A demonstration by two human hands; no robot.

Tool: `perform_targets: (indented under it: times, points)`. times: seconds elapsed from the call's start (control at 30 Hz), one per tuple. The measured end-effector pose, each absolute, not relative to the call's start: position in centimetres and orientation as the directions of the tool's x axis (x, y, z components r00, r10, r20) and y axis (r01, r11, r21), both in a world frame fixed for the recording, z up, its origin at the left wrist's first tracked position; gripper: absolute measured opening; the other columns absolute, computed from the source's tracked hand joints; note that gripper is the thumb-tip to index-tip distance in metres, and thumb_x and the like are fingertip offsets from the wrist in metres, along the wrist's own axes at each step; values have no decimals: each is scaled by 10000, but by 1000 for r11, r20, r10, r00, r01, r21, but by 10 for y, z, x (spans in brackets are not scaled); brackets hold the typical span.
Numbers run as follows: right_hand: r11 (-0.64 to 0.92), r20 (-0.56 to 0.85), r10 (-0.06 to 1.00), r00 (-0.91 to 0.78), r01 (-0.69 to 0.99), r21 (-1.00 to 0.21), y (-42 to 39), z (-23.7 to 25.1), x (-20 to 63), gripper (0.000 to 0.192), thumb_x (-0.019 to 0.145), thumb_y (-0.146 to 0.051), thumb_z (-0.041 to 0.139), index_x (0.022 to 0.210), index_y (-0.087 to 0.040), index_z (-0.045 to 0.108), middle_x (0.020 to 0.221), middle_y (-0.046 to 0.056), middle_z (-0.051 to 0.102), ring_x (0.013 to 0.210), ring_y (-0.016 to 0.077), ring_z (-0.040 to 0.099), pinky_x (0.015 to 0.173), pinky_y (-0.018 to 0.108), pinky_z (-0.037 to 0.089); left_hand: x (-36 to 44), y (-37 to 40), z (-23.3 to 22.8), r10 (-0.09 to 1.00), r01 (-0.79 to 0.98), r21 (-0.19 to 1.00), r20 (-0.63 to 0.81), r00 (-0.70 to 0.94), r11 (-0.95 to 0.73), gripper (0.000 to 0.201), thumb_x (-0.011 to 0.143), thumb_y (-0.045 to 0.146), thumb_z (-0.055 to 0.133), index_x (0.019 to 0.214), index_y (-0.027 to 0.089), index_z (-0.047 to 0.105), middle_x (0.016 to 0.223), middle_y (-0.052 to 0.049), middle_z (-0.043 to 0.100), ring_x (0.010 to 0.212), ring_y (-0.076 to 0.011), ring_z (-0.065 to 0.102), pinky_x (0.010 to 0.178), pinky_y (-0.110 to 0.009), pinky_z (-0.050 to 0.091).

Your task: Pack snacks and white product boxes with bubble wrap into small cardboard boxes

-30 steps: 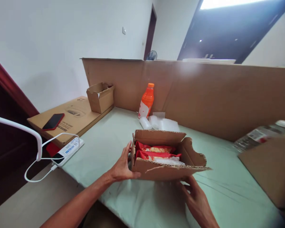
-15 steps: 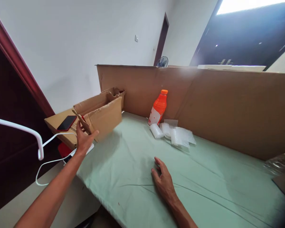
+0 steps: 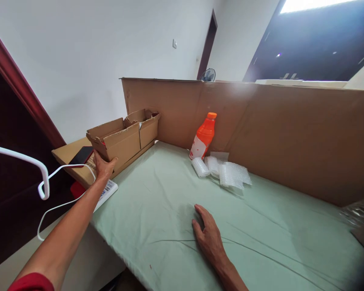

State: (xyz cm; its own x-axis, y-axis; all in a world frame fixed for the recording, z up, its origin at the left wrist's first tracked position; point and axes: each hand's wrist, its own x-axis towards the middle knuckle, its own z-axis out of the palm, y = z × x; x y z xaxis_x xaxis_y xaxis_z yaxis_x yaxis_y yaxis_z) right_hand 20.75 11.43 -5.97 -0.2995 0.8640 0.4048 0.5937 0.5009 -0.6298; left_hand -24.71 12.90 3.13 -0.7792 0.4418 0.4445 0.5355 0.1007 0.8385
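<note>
An open cardboard box (image 3: 117,139) is gripped by the left hand (image 3: 103,167); the right hand (image 3: 209,238) is laid flat, fingers spread, on the counter (image 3: 170,194).

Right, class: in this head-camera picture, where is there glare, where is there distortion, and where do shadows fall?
Head view: the window at top right is blown out white; wide-angle bending bows the cardboard wall and stretches the left hand; a soft shadow lies beside the right hand on the green cloth.
</note>
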Motion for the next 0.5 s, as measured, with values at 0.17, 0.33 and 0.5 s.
perform_targets:
  times: [0.17, 0.33, 0.5]
  points:
    - [546, 428, 837, -342, 585, -600, 114, -57, 207, 394, 910, -246, 491, 1283, -187, 601, 1345, 143, 627, 1251, 286, 574, 1067, 531, 467, -195, 104, 21, 448, 542, 830, 437, -780, 134, 958, 697, 236, 703, 1499, 48, 214, 1514, -252, 345, 1462, -368, 282, 1216, -536, 234]
    - [577, 336, 816, -471, 617, -535, 93, -35, 196, 278, 851, -105, 540, 1086, -138, 684, 1270, 168, 662, 1195, 286, 585, 1045, 497, 444, -85, 61, -12, 815, 688, 726, 384, -434, 24, 734, 817, 401, 611, 1468, 146, 388, 1598, -194, 260, 1489, -350, 270, 1193, -530, 305]
    - [572, 241, 818, -523, 695, -435, 78, -25, 195, 218, 851, -177, 652, 1067, -185, 681, 1307, 80, 659, 1216, 227, 568, 1020, 379, 437, -19, 78, -40, 948, 758, 605, 315, 52, -242, 619, 878, 532, 465, 1367, 158, 536, 1502, -189, 452, 1408, -375, 406, 1110, -576, 405]
